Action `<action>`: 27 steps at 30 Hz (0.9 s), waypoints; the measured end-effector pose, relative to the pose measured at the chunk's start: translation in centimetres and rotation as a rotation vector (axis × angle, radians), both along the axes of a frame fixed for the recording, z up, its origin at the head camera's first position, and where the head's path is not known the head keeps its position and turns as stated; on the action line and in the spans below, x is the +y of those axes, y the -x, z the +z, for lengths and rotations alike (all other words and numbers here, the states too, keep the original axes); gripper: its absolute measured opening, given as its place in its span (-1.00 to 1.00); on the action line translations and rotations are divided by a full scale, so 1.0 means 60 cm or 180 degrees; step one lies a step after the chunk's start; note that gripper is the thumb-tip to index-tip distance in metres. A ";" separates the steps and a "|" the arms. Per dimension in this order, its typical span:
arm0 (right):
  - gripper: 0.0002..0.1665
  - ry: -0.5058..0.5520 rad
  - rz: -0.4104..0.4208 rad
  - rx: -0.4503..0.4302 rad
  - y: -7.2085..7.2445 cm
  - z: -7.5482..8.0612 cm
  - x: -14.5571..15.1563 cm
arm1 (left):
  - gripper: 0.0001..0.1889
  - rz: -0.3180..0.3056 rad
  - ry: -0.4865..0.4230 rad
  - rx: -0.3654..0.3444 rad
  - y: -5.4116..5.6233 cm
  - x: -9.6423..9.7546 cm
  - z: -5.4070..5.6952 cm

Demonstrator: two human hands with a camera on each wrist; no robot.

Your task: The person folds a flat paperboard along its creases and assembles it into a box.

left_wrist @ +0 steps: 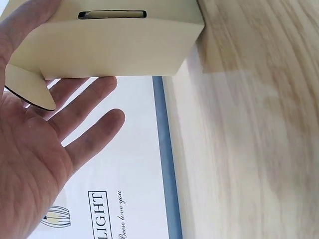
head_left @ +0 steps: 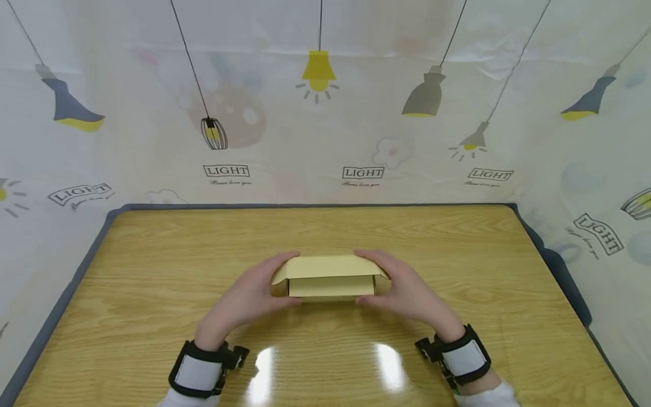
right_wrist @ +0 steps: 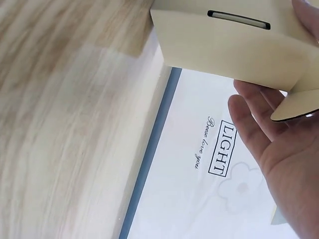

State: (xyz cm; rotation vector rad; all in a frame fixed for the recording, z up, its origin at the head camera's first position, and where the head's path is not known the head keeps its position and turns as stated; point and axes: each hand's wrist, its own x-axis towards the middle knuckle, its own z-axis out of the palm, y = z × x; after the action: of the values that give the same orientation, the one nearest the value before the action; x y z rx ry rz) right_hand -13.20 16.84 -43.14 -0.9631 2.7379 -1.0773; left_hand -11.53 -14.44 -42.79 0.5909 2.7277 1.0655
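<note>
A pale yellow cardboard box [head_left: 330, 285] is at the middle of the wooden table, its upper opening facing up and toward me. My left hand [head_left: 249, 294] grips its left end, thumb on the near side and fingers around the far side. At the other end my right hand [head_left: 409, 291] holds it the same way. Both wrist views show a narrow slot in a wall of the box [left_wrist: 114, 50] and a rounded flap [right_wrist: 299, 102] sticking out beside the palm. I cannot tell whether the box bottom touches the table.
The wooden table [head_left: 168, 249] has a dark grey-blue edge [head_left: 315, 206]. Behind and at both sides hangs a white cloth [head_left: 285, 141] printed with lamps. Two bright reflections lie on the tabletop between my wrists. Black straps [head_left: 200, 370] circle both wrists.
</note>
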 end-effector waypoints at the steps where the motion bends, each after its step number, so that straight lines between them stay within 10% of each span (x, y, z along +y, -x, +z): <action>1: 0.01 -0.0013 -0.0016 -0.0004 0.002 -0.001 0.000 | -0.10 0.0022 -0.0036 -0.0040 0.001 0.001 0.000; 27: -0.10 -0.0108 -0.0244 -0.0241 -0.003 0.008 -0.001 | -0.28 0.0068 -0.0201 -0.0015 0.001 -0.001 0.001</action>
State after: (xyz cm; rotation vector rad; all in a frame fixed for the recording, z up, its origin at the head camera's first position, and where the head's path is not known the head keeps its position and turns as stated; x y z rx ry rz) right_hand -13.00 16.76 -42.68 -0.8021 2.7426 -1.0518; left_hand -11.61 -14.49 -42.74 0.5689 2.7112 1.1603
